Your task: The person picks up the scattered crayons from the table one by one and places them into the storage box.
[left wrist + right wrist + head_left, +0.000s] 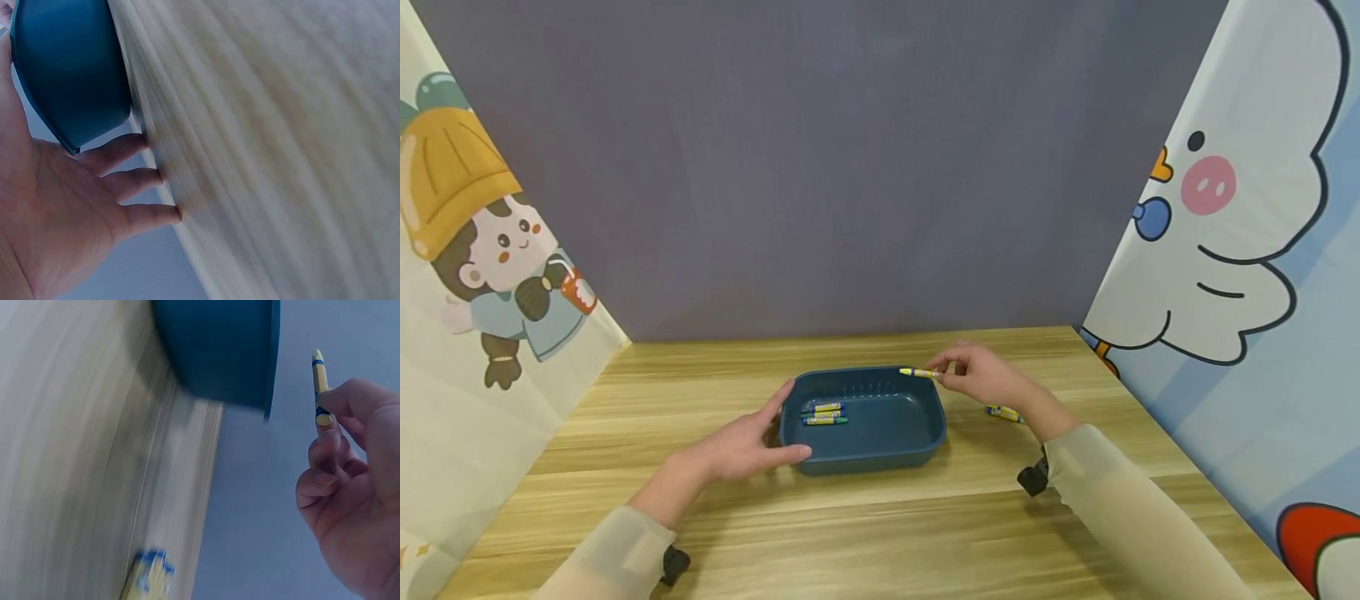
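Observation:
A dark blue rectangular plastic box (868,462) stands on the table, with several yellow-wrapped crayons (825,421) lying in its left part; at least one has a green tip. My left hand (745,446) rests at the box's left end, thumb at the front rim and index finger by the back left corner. In the left wrist view, the other fingers (131,186) are straight and reach down to the tabletop. My right hand (985,379) pinches a yellow crayon (320,384) between thumb and fingers, over the box's back right corner. Its pale tip points left.
More yellow-wrapped crayons (1004,413) lie on the wooden table (850,533) right of the box, partly behind the right forearm. A grey panel (850,167) rises behind the table, and cartoon-printed sheets (1232,275) flank both sides.

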Demonstrator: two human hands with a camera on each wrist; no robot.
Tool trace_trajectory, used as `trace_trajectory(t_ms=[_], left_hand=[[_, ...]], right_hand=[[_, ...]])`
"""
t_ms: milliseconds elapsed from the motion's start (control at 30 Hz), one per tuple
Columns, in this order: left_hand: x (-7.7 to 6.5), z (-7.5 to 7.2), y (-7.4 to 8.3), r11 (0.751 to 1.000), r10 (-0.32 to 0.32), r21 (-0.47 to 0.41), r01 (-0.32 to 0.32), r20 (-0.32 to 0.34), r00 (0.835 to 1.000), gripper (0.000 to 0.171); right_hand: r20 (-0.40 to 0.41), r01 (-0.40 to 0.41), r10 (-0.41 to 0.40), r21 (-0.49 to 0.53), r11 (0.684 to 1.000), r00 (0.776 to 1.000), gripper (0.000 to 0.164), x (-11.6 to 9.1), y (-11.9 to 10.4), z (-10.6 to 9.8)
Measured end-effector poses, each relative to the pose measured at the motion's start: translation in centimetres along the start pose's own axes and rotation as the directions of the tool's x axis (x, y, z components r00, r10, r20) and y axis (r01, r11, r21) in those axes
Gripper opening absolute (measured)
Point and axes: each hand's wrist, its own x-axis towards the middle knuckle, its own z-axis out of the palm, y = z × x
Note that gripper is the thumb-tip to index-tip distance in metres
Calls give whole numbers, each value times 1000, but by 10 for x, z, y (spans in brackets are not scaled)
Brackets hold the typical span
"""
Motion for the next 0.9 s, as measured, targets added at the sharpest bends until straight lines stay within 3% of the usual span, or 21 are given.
trace_trajectory(t_ms=[367, 700, 900], left_hand=[[0, 0, -1, 1000, -1, -12, 1, 3, 1000, 121], [1, -2, -1, 1000, -3, -20, 4, 19, 1000, 120], [0, -2, -2, 1000, 8, -11, -8, 20, 1000, 118]], right_hand=[[119, 59, -61, 22, 998, 991, 25, 28, -44, 42], [155, 69, -66, -10, 998, 986, 23, 53, -67, 90], [158, 86, -80, -32, 996, 984, 23, 67, -76, 108]])
